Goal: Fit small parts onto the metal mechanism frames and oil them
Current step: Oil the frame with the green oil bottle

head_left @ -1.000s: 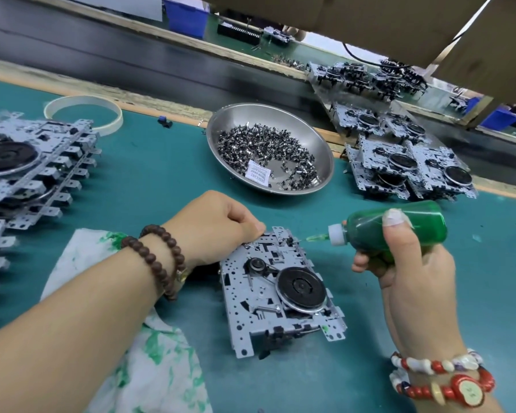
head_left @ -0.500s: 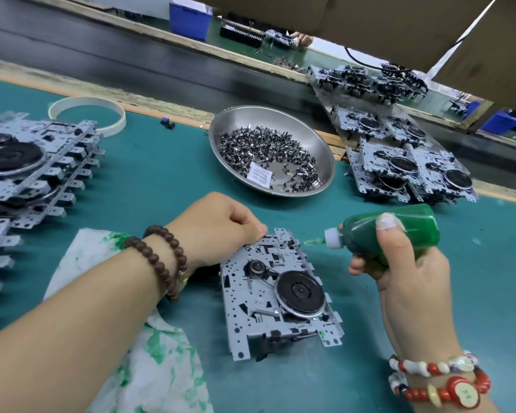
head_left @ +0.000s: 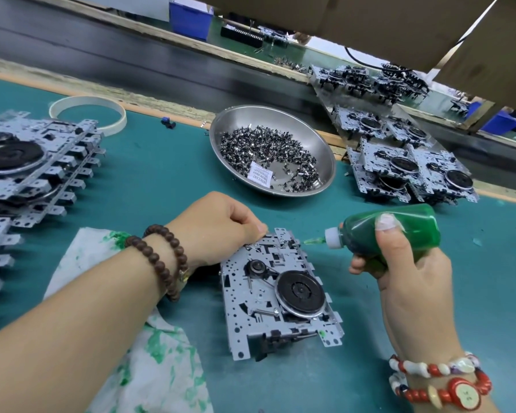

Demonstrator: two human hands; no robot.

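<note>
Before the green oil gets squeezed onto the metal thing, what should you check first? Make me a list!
1. Metal mechanism frame flat on the green mat: ok.
2. Left hand steadying the frame's far corner: ok.
3. Right hand has a firm grip on the green oil bottle: ok.
4. Nozzle aimed at the frame's far edge: ok.
5. Nozzle touching the frame: cannot tell.
6. Small part seated under the left fingers: cannot tell.
</note>
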